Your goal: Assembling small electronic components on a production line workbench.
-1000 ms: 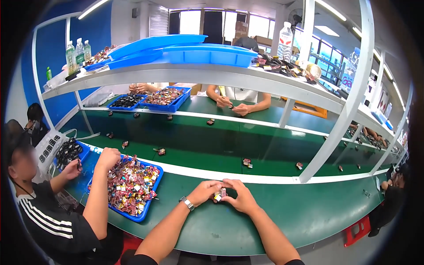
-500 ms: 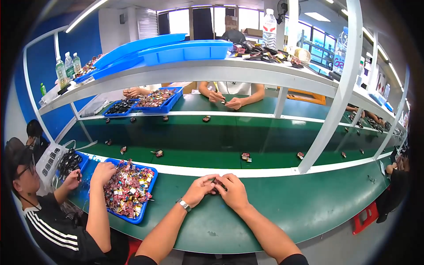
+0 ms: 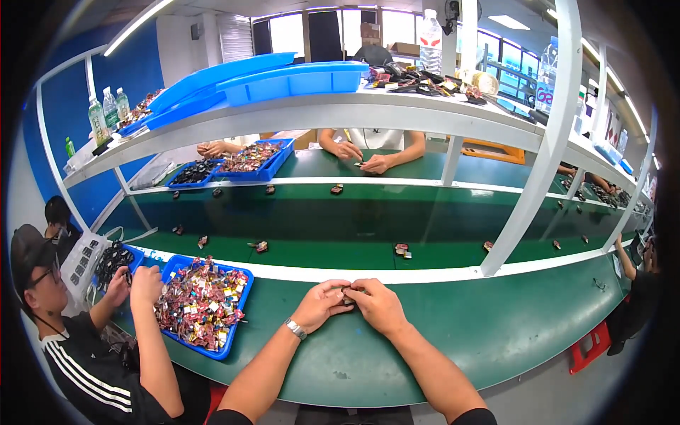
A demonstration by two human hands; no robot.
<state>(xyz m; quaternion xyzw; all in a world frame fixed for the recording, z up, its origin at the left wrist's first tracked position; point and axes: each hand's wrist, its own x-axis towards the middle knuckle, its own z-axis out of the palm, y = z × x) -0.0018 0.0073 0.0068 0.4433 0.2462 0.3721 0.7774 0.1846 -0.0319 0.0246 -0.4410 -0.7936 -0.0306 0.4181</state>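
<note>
Green worktop (image 3: 439,347) lies below the left hand (image 3: 316,307) and right hand (image 3: 380,307), together gripping one part (image 3: 347,296), not yet set down; heaped parts (image 3: 202,304) fill the left tray (image 3: 239,319), others (image 3: 402,250) dot the far belt (image 3: 333,244).

Bench (image 3: 267,309) right of the tray (image 3: 242,303) lies open to the left hand (image 3: 319,309); a co-worker's arm (image 3: 157,358) obstructs the tray's left, a post (image 3: 524,198) far right.

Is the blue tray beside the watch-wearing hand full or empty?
Full: small parts are heaped inside the blue tray, hiding its bottom.
</note>
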